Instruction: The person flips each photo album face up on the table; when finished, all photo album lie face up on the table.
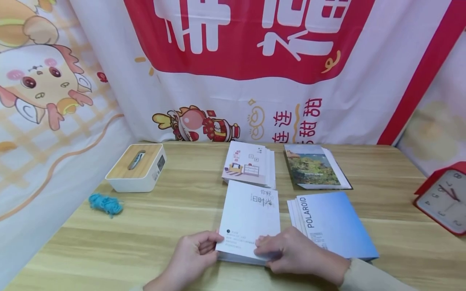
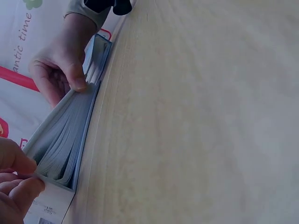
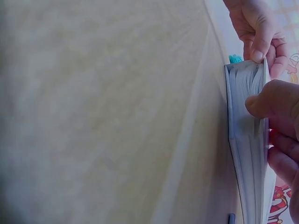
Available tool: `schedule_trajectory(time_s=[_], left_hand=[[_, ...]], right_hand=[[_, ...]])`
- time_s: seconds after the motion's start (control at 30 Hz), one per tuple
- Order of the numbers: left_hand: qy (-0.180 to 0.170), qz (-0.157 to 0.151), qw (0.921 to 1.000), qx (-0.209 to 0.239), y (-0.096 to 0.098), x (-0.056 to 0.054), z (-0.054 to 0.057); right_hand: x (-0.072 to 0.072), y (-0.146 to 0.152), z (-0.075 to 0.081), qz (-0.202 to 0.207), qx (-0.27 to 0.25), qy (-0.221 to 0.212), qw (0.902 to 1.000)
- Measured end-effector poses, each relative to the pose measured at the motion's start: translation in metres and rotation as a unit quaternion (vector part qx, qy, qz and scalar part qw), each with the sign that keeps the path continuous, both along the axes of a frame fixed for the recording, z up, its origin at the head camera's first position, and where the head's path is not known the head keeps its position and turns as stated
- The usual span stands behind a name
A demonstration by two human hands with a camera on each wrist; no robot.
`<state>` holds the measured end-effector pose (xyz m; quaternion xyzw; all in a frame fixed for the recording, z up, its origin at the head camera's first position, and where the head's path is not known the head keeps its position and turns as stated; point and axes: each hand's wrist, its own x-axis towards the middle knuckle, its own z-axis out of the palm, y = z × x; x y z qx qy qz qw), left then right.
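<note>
A thick white album with dark Chinese lettering on its cover lies at the near middle of the table. My left hand pinches its near left corner between thumb and fingers. At the near edge, toward the right, my right hand grips the cover, thumb at the page edges and fingers over the top. The left wrist view shows the cover lifted slightly, with the pages loosely fanned beneath it. Just beyond is another white album with a drawing of a room, its near edge by the held album's far edge.
To the right lie a blue POLAROID album and a landscape-covered album. A red clock stands at the right edge. On the left are a wood-topped tissue box and a teal yarn bundle. Printed cloth hangs behind.
</note>
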<state>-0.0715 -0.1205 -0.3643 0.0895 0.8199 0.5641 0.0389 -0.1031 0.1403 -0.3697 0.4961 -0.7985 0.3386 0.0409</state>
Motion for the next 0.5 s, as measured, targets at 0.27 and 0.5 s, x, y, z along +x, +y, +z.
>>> schedule_trajectory(time_s=[0.27, 0.5], left_hand=[[0.081, -0.026, 0.9907, -0.106, -0.005, 0.005, 0.014], [0.238, -0.071, 0.9561, -0.156, -0.006, -0.001, 0.049]], right_hand=[[0.003, 0.002, 0.004, -0.002, 0.033, 0.025, 0.9991], [-0.001, 0.017, 0.027, -0.027, -0.058, 0.104, 0.9925]])
